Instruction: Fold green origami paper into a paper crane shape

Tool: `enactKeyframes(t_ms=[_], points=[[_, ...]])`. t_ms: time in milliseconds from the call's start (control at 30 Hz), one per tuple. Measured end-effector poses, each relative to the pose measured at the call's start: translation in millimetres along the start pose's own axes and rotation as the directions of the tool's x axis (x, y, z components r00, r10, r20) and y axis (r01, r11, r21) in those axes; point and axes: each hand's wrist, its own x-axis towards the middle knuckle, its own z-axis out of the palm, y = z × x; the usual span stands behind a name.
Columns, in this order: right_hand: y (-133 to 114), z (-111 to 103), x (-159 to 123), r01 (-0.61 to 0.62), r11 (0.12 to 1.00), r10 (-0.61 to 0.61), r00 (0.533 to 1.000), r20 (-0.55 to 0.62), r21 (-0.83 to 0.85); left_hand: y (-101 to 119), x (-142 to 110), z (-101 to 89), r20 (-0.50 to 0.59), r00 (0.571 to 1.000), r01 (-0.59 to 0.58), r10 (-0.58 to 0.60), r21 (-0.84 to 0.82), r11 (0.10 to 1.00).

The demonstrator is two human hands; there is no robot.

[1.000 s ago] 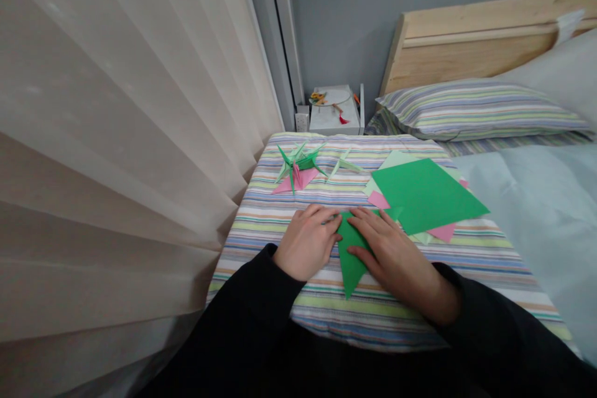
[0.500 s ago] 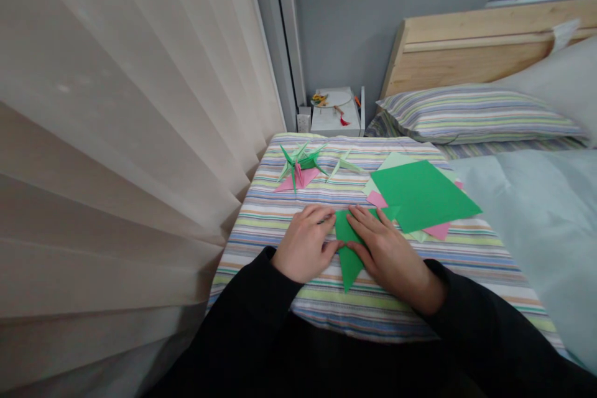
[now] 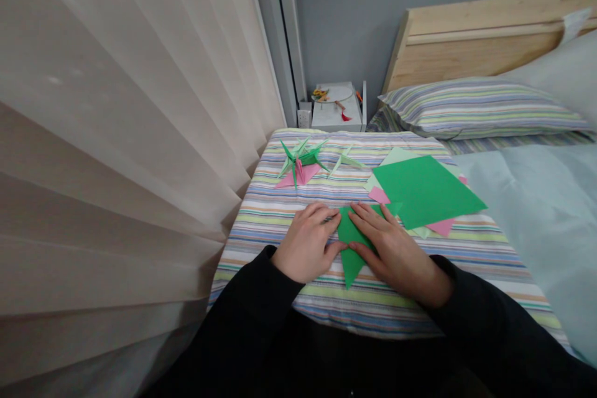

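Note:
A folded sheet of green origami paper lies on the striped cloth in front of me, one pointed corner towards my body. My left hand is bent at the paper's left edge, with fingertips on the upper corner and the thumb lower down, holding that edge. Across the right part of the sheet lies my right hand, its fingers stretched flat over the paper and its thumb reaching left, close to the left thumb. The palm and fingers hide much of the fold. A narrow green tip shows beyond the right fingers.
Right of my hands is a stack of loose paper, a green sheet over pink and pale green ones. Folded paper cranes stand at the back left, near a pale green folded piece. A curtain hangs at left; a bed adjoins at right.
The view has shifted slightly. Both hands stay on the green paper in nearly the same pose, and the fold looks the same.

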Motion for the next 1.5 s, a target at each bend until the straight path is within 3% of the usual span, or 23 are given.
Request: enactKeyframes(t_ms=[1067,1267,1500], points=[[-32.5,-6.8,-19.5,-0.018,0.998,0.026,0.989,0.146,-0.06,12.1,-7.5,-7.9,0.151,0.988,0.012,-0.027,0.095,0.995],[-38.6,-4.2,-29.8,0.047,0.997,-0.039,0.99,0.133,-0.058,17.6,-10.1,-9.0,0.182,0.982,0.029,-0.048,0.103,0.994],[-35.9,-11.4,-31.0,0.151,0.989,-0.148,0.969,0.196,0.001,24.5,-10.2,-10.1,0.18,0.981,0.046,-0.069,0.129,0.991]])
